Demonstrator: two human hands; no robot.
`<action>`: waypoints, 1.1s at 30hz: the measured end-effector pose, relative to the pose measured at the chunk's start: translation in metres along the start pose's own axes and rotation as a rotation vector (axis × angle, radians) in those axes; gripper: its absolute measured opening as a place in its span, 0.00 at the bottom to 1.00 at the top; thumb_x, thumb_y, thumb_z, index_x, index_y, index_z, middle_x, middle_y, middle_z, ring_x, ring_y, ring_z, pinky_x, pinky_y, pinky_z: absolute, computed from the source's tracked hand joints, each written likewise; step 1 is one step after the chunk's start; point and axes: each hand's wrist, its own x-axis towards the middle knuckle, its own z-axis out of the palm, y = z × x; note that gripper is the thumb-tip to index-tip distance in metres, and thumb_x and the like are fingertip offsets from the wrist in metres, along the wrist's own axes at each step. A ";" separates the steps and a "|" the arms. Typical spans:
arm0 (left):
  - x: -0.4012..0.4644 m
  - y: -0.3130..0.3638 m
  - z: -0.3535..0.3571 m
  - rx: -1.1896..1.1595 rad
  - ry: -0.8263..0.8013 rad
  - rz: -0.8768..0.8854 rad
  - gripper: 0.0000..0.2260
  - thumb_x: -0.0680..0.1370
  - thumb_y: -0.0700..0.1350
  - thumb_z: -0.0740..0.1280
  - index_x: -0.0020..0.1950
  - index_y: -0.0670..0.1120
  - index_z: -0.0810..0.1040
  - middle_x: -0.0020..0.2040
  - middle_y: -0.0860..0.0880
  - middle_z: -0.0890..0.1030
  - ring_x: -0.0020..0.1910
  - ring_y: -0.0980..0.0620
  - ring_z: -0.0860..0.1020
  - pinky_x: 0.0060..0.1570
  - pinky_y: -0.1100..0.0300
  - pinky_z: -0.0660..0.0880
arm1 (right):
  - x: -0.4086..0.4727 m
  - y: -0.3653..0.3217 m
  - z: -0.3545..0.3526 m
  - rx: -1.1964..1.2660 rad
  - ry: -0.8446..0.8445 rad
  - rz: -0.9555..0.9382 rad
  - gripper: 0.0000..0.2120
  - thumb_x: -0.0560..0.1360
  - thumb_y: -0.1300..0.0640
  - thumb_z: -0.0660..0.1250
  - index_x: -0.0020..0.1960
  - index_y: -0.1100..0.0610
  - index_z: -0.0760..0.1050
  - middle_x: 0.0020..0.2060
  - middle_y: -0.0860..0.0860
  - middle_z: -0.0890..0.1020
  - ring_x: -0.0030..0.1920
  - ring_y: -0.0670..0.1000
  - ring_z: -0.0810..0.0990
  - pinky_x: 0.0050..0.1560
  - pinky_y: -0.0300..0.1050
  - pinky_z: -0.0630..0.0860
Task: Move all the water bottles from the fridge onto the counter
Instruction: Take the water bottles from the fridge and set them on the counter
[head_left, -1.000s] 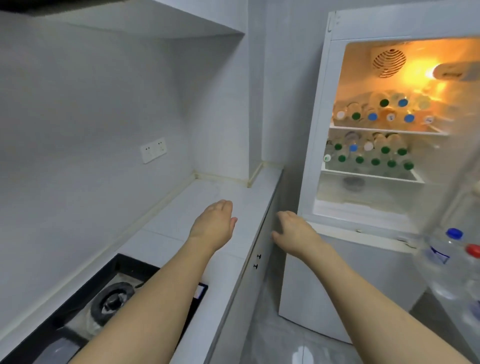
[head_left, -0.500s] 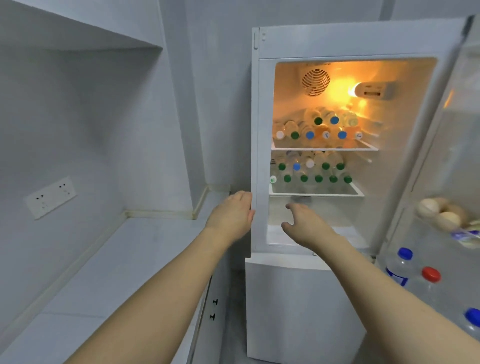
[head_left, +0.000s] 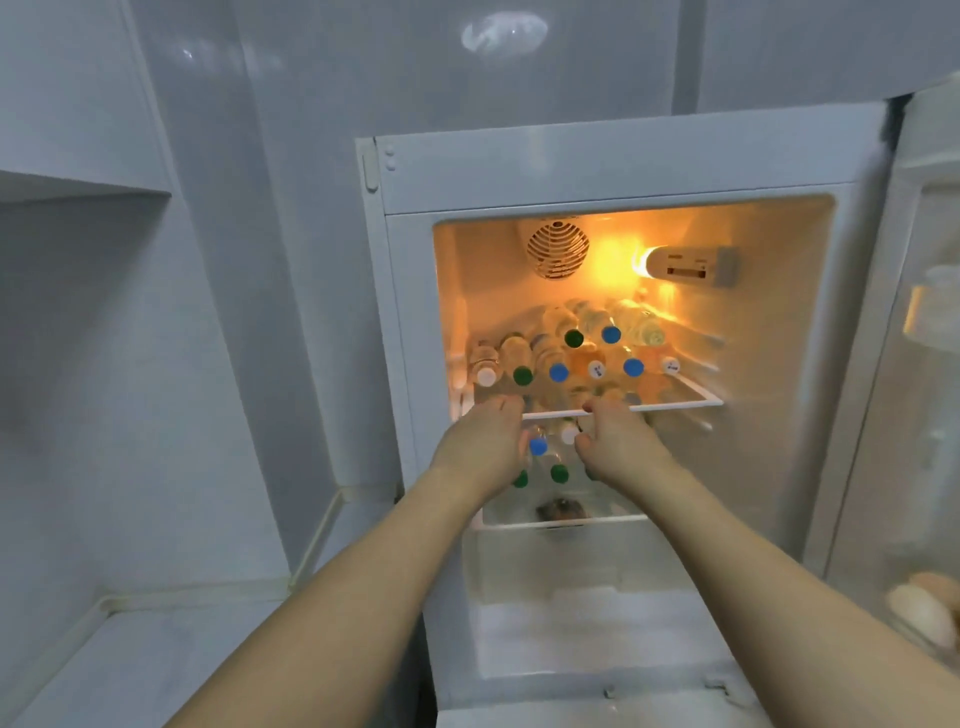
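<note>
both hands, left hand (head_left: 485, 441) and right hand (head_left: 615, 441), are in the fridge (head_left: 597, 171). the bottles (head_left: 558, 371) lie caps toward them, just past the loose, empty fingers.

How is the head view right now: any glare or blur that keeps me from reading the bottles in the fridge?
Head view: the fridge lamp glares orange, washing out the top-shelf bottles; caps stay readable. Left hand and right hand hide most lower-shelf bottles. Door-shelf eggs are blurred; edges bow.
</note>
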 end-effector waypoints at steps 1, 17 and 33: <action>0.019 0.000 0.005 0.007 -0.001 -0.003 0.08 0.81 0.47 0.61 0.57 0.45 0.72 0.54 0.46 0.76 0.44 0.49 0.72 0.39 0.56 0.67 | 0.016 0.005 -0.003 0.013 0.025 0.006 0.15 0.78 0.58 0.62 0.63 0.58 0.71 0.58 0.56 0.76 0.57 0.58 0.77 0.51 0.49 0.73; 0.238 0.001 0.099 0.181 0.043 0.069 0.18 0.79 0.47 0.62 0.67 0.43 0.68 0.59 0.44 0.78 0.53 0.43 0.79 0.46 0.51 0.77 | 0.233 0.085 0.002 -0.056 0.113 0.132 0.19 0.78 0.55 0.61 0.66 0.59 0.63 0.56 0.59 0.78 0.54 0.60 0.79 0.45 0.47 0.70; 0.271 -0.022 0.138 0.249 0.146 0.193 0.17 0.81 0.46 0.64 0.68 0.44 0.68 0.75 0.40 0.65 0.68 0.40 0.72 0.50 0.49 0.78 | 0.270 0.101 0.040 -0.189 0.295 0.062 0.30 0.81 0.47 0.59 0.78 0.53 0.51 0.54 0.54 0.81 0.51 0.57 0.82 0.41 0.46 0.74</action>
